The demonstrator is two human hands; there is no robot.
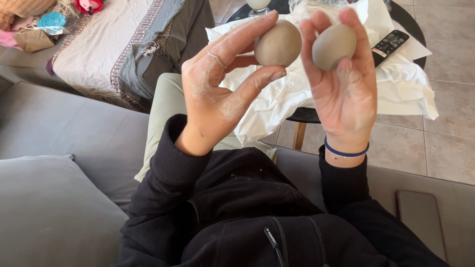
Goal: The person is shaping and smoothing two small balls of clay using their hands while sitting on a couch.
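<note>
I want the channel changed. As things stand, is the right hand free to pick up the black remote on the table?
Probably not right away: the right hand holds a clay ball in its fingers. The remote itself lies uncovered on the white paper just behind it.

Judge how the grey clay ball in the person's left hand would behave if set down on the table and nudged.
The clay ball looks round and smooth, so it would probably roll easily. The pale residue dusting the left hand suggests a soft, somewhat chalky surface that may dent or smear when pressed. It fills the fingertips and looks solid, so it is likely rather heavy for its size.
</note>
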